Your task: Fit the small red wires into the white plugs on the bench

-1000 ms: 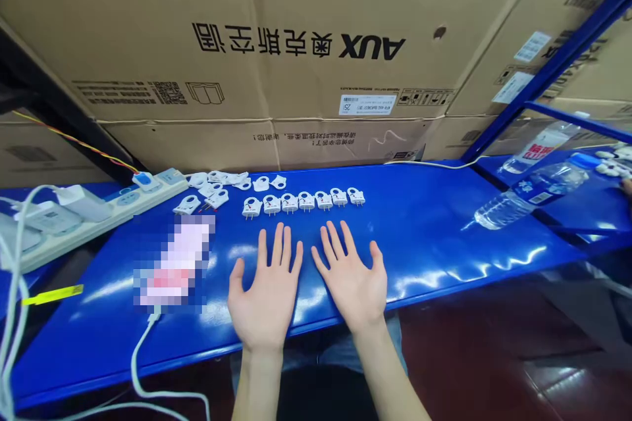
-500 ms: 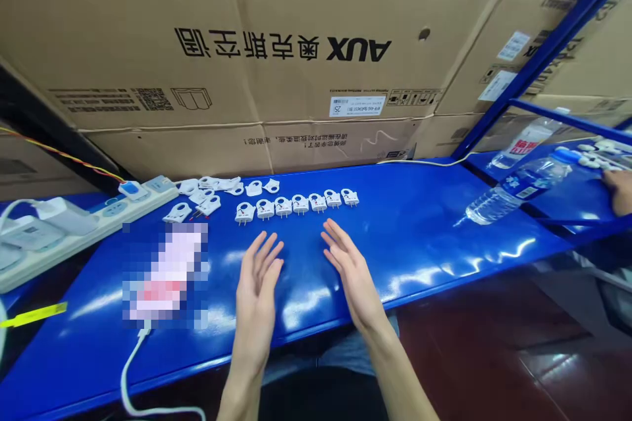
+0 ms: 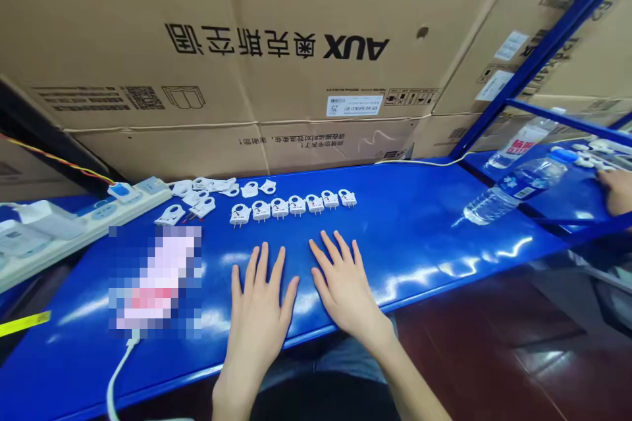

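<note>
Both hands rest palm down on the blue table (image 3: 424, 237), fingers spread. My left hand (image 3: 261, 309) is open and holds nothing. Beside it, my right hand (image 3: 345, 289) is open too, with nothing in it. Beyond my fingertips runs a row of several white plugs (image 3: 296, 205), each with a ring-shaped handle and metal prongs pointing toward me. Farther back to the left lies a loose cluster of similar white plugs (image 3: 202, 204), some overlapping, so not all of them show fully.
On the left are a blurred-out device (image 3: 162, 276) with a white cable (image 3: 118, 362) and a long power strip (image 3: 99, 220). Large cardboard boxes (image 3: 276, 99) stand behind. To the right lie a water bottle (image 3: 513, 191), a blue metal frame (image 3: 548, 52) and another person's hand (image 3: 617, 191).
My hands have turned from palms facing each other, thumbs up, to palms down with fingers spread on the table. The view has shifted slightly. The row of plugs is unchanged.
</note>
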`<state>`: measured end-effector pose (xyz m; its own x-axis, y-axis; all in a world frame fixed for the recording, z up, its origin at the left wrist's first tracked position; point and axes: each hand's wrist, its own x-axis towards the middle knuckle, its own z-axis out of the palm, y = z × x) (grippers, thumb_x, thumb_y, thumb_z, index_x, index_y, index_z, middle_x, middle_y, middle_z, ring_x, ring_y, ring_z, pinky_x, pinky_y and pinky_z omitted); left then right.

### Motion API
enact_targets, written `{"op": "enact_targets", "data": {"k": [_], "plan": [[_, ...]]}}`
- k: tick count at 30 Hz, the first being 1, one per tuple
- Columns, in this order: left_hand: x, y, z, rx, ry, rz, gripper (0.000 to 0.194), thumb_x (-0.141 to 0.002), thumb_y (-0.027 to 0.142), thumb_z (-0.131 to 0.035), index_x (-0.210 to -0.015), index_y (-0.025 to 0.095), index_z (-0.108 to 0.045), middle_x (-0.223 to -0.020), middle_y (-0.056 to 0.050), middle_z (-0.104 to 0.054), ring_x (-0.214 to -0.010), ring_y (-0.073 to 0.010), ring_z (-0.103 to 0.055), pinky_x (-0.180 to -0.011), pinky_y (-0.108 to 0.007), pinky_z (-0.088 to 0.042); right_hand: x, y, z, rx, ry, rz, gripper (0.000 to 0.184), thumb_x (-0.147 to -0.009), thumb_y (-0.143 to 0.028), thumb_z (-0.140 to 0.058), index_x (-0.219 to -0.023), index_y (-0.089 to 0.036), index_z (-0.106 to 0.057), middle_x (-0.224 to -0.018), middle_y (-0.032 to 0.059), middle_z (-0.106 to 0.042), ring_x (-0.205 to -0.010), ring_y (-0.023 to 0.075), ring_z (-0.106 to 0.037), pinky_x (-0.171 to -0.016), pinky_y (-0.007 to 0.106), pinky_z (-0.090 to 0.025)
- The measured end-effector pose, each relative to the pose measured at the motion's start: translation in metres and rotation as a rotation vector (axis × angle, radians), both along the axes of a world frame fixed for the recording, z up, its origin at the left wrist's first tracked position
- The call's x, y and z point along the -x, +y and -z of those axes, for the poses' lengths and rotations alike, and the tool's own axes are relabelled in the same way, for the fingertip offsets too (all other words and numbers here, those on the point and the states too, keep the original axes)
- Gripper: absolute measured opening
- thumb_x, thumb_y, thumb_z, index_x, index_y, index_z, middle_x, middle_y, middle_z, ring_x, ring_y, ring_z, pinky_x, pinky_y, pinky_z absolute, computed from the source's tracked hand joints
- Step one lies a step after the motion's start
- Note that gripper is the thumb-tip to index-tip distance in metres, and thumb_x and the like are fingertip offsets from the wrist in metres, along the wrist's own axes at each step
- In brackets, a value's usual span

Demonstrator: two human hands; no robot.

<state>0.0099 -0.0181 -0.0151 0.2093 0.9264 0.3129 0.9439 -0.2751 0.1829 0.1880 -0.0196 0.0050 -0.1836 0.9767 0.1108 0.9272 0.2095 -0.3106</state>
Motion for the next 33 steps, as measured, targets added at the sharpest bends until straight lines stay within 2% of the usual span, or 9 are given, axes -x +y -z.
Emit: {"op": "enact_targets", "data": {"k": [2, 7, 10, 13, 17, 23, 28, 30, 33], "plan": [[0.000, 0.000, -0.001, -0.003, 0.007, 0.005, 0.059, -0.104, 0.048, -0.036, -0.153, 0.017, -0.049, -0.161, -0.019, -0.043, -0.152, -0.0378, -0.036, -0.120, -0.068, -0.029, -0.005, 0.003, -0.002, -0.002, 0.031, -0.005, 0.052, -0.107, -0.037, -0.037, -0.158, -0.027, -0.041, -0.168, 0.0049, -0.033, -0.158, 0.0316, -0.022, -0.127, 0.061, -0.020], [0.000, 0.001, -0.003, 0.007, 0.027, 0.017, 0.059, -0.105, 0.048, -0.035, -0.153, 0.017, -0.049, -0.161, -0.019, -0.044, -0.152, -0.0378, -0.036, -0.119, -0.068, -0.030, -0.035, 0.031, -0.010, -0.030, 0.082, 0.179, 0.059, -0.101, -0.030, -0.043, -0.159, -0.023, -0.038, -0.162, 0.0112, -0.041, -0.146, 0.0304, -0.041, -0.113, 0.051, -0.045], [0.000, 0.002, -0.004, 0.018, 0.032, 0.005, 0.059, -0.105, 0.048, -0.034, -0.153, 0.017, -0.048, -0.161, -0.019, -0.044, -0.152, -0.0378, -0.036, -0.119, -0.068, -0.031, -0.057, 0.056, -0.017, -0.056, 0.037, 0.251, 0.060, -0.100, -0.027, -0.041, -0.159, -0.016, -0.036, -0.162, 0.0158, -0.039, -0.143, 0.0342, -0.041, -0.108, 0.053, -0.047], [0.000, 0.002, -0.004, 0.015, 0.024, 0.003, 0.059, -0.105, 0.049, -0.033, -0.152, 0.017, -0.050, -0.161, -0.019, -0.044, -0.152, -0.0374, -0.036, -0.119, -0.068, -0.031, -0.074, 0.076, -0.023, -0.052, -0.057, 0.226, 0.062, -0.099, -0.023, -0.041, -0.160, -0.013, -0.033, -0.165, 0.0160, -0.034, -0.147, 0.0360, -0.036, -0.109, 0.054, -0.045], [0.001, 0.001, -0.004, 0.014, 0.014, 0.005, 0.059, -0.105, 0.049, -0.034, -0.151, 0.018, -0.051, -0.160, -0.018, -0.046, -0.152, -0.0371, -0.036, -0.119, -0.068, -0.031, -0.082, 0.087, -0.021, 0.017, -0.172, 0.201, 0.058, -0.100, -0.022, -0.044, -0.158, -0.015, -0.038, -0.162, 0.0170, -0.040, -0.141, 0.0370, -0.043, -0.107, 0.053, -0.046], [0.002, 0.001, -0.002, 0.020, 0.010, -0.006, 0.057, -0.105, 0.049, -0.033, -0.152, 0.020, -0.051, -0.161, -0.016, -0.045, -0.153, -0.0355, -0.036, -0.121, -0.067, -0.030, -0.070, 0.065, -0.009, -0.035, -0.145, 0.297, 0.041, -0.103, -0.027, -0.044, -0.142, -0.018, -0.052, -0.140, 0.0156, -0.061, -0.127, 0.0328, -0.053, -0.097, 0.044, -0.047], [0.002, 0.000, 0.000, -0.004, -0.024, -0.002, 0.056, -0.105, 0.048, -0.037, -0.150, 0.020, -0.051, -0.160, -0.016, -0.046, -0.152, -0.0353, -0.037, -0.122, -0.066, -0.028, -0.050, 0.031, 0.005, -0.190, 0.086, 0.435, 0.019, -0.097, -0.029, -0.054, -0.113, -0.023, -0.064, -0.114, 0.0097, -0.069, -0.105, 0.0304, -0.060, -0.086, 0.042, -0.046], [0.002, 0.001, -0.001, -0.012, -0.050, 0.002, 0.054, -0.104, 0.048, -0.039, -0.148, 0.020, -0.053, -0.158, -0.016, -0.048, -0.151, -0.0354, -0.038, -0.122, -0.066, -0.028, -0.039, 0.022, 0.010, -0.226, 0.196, 0.419, 0.017, -0.096, -0.031, -0.057, -0.109, -0.025, -0.065, -0.111, 0.0077, -0.069, -0.102, 0.0292, -0.062, -0.087, 0.042, -0.046], [0.002, 0.001, -0.004, -0.009, -0.115, 0.011, 0.048, -0.103, 0.046, -0.044, -0.141, 0.021, -0.058, -0.155, -0.016, -0.052, -0.149, -0.0354, -0.041, -0.122, -0.065, -0.028, -0.019, 0.014, 0.010, -0.213, 0.409, 0.275, 0.014, -0.095, -0.031, -0.061, -0.108, -0.026, -0.065, -0.110, 0.0050, -0.067, -0.089, 0.0220, -0.066, -0.084, 0.038, -0.050]]}}
